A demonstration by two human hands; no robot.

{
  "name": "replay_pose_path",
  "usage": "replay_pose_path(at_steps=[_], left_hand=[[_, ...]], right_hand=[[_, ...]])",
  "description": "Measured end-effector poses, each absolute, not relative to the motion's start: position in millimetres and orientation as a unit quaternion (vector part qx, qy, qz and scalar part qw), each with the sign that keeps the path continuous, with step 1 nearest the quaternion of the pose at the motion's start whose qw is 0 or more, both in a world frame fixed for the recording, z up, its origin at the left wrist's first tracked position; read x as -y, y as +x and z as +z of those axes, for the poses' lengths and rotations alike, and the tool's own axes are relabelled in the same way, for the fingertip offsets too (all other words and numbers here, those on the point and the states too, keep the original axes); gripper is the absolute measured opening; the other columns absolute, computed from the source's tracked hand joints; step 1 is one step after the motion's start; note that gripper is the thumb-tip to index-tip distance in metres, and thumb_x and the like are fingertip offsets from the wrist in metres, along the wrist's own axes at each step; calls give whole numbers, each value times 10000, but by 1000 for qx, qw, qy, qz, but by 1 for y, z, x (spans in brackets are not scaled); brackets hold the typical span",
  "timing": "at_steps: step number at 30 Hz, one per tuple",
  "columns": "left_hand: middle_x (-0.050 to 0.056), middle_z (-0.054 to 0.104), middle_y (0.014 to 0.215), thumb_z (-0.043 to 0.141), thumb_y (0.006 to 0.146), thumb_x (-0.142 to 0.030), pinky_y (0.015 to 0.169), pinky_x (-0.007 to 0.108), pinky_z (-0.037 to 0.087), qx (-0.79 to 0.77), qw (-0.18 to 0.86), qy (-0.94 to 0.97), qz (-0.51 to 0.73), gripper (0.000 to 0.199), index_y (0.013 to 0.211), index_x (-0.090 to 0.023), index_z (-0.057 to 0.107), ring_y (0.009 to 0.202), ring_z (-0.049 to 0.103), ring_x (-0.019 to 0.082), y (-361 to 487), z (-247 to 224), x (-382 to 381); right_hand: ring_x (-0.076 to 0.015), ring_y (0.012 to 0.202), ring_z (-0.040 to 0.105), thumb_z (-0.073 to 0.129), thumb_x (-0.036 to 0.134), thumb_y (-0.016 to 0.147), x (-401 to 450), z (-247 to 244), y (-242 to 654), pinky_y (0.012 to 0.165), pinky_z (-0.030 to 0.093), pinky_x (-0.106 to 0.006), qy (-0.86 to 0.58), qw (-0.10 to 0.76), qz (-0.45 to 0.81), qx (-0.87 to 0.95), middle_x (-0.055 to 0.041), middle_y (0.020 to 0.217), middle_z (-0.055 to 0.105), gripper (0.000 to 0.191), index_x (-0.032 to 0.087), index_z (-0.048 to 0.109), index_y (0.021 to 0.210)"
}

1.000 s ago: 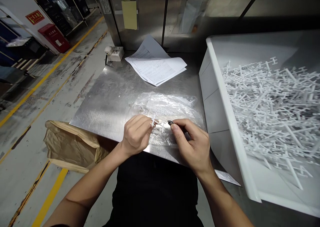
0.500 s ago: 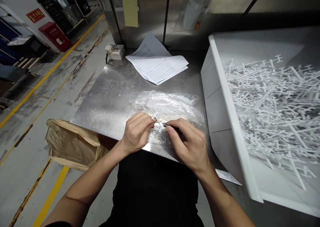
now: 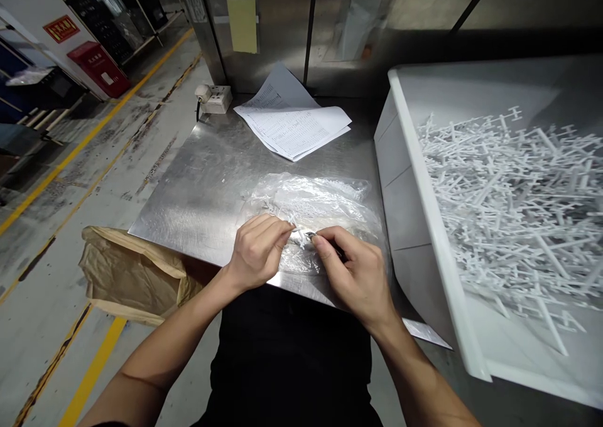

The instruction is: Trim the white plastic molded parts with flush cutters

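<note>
Pinched between the thumb and fingers of my left hand [image 3: 261, 251] is a branching white plastic sprue [image 3: 302, 236]. My right hand [image 3: 355, 270] is closed around a small dark tool with a metal tip [image 3: 310, 235], which sits right beside the sprue. Most of that tool is hidden by the fingers, so its exact kind does not show. Under both hands a clear plastic bag [image 3: 325, 194] lies flat on the steel table, with small white pieces at its left part.
To the right stands a large white bin [image 3: 426, 226] heaped with white sprues [image 3: 513, 213]. Printed sheets [image 3: 294, 125] and a power socket [image 3: 217, 99] are at the back of the steel table [image 3: 188, 182]. An open brown paper bag [image 3: 129, 276] is at lower left.
Both hands stay close together in nearly the same place. The sprue and the tool tip have turned slightly between the fingers, and the whole view has shifted a little.
</note>
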State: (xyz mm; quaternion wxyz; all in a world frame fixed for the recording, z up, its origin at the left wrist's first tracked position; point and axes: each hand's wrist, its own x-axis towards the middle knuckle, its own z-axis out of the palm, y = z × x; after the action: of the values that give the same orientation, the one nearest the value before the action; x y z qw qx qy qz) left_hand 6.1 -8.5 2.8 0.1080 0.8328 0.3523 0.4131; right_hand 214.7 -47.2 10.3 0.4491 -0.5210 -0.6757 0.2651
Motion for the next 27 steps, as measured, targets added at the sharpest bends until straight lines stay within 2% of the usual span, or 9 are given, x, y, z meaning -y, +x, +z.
replay_pose_path(at_steps=[9, 20, 27], left_hand=[[38, 708, 814, 546, 1086, -113, 713, 323, 489, -366, 101, 830, 408, 147, 1041, -165, 676, 751, 628, 171, 4, 1, 9], [52, 735, 851, 552, 1084, -112, 710, 325, 497, -365, 96, 831, 409, 144, 1045, -162, 681, 764, 642, 174, 5, 0, 9], [47, 726, 850, 548, 1086, -127, 712, 331, 485, -370, 88, 837, 392, 151, 1067, -172, 690, 765, 638, 178, 4, 0, 10]], right_hand=[[-148, 759, 707, 652, 215, 1080, 49, 9, 215, 691, 517, -282, -451, 481, 251, 708, -6, 902, 764, 76, 210, 707, 1028], [-156, 741, 661, 649, 212, 1086, 49, 7, 213, 710, 498, -309, -441, 460, 224, 737, -16, 861, 724, 86, 195, 699, 1019], [-129, 681, 646, 624, 221, 1099, 50, 8, 214, 657, 468, -283, -462, 449, 256, 721, 7, 818, 723, 150, 202, 705, 974]])
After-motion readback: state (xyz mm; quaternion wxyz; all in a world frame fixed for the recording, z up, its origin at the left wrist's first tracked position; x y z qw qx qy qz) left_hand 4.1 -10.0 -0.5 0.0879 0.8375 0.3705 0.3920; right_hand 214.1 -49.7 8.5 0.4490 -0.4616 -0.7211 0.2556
